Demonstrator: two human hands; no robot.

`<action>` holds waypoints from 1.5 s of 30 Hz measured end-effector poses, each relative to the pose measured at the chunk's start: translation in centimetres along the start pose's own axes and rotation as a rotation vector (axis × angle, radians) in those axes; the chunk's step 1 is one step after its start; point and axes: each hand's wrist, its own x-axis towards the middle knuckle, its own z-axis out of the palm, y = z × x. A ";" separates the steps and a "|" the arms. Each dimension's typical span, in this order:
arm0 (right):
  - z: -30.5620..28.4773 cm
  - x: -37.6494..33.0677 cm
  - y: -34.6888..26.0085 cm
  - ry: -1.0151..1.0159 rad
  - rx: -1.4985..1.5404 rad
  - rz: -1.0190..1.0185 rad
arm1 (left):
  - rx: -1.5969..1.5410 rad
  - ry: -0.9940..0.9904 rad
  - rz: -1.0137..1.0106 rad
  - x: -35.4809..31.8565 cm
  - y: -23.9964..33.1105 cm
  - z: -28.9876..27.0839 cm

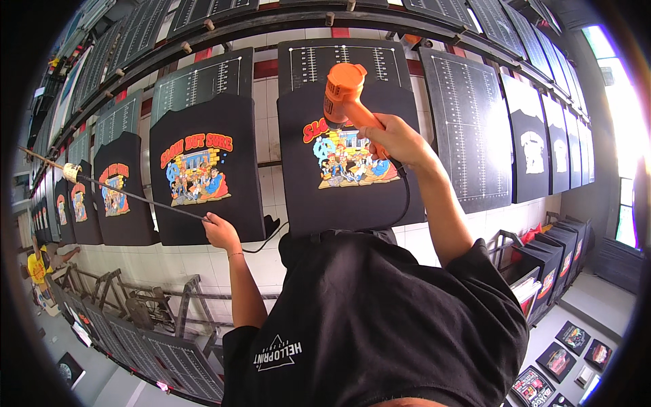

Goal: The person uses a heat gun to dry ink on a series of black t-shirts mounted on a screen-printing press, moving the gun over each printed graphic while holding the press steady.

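Observation:
My right hand (pixel 397 141) is wrapped round the handle of an orange hair dryer (pixel 346 83). Its barrel points down at a colourful cartoon print on a black T-shirt (pixel 339 203), and it covers part of the lettering. That shirt is stretched over a dark board marked with white grid lines (pixel 386 57). My left hand (pixel 222 232) is closed on a black cord (pixel 142 198), lifted off to the left. The cord runs taut to a tan wrapped bundle (pixel 71 172). A black lead (pixel 407 197) hangs from the dryer's handle, and its path is partly hidden by my body.
Another printed black T-shirt (pixel 196 163) lies on the board to the left, with several more beyond. A bare gridded board (pixel 468 129) is on the right. Metal frames (pixel 183 302) stand behind on the left. A person in yellow (pixel 39 264) is at the far left.

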 end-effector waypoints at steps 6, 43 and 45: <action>-1.7 -0.1 -0.4 -0.049 -0.013 -0.007 | 0.027 -0.009 -0.012 0.1 -0.2 0.1; -4.7 -1.8 2.7 0.005 0.060 0.012 | 0.103 0.069 -0.062 -0.4 1.2 0.3; -4.2 -2.1 2.7 0.055 0.037 -0.019 | 0.104 0.067 -0.063 -0.5 1.3 0.3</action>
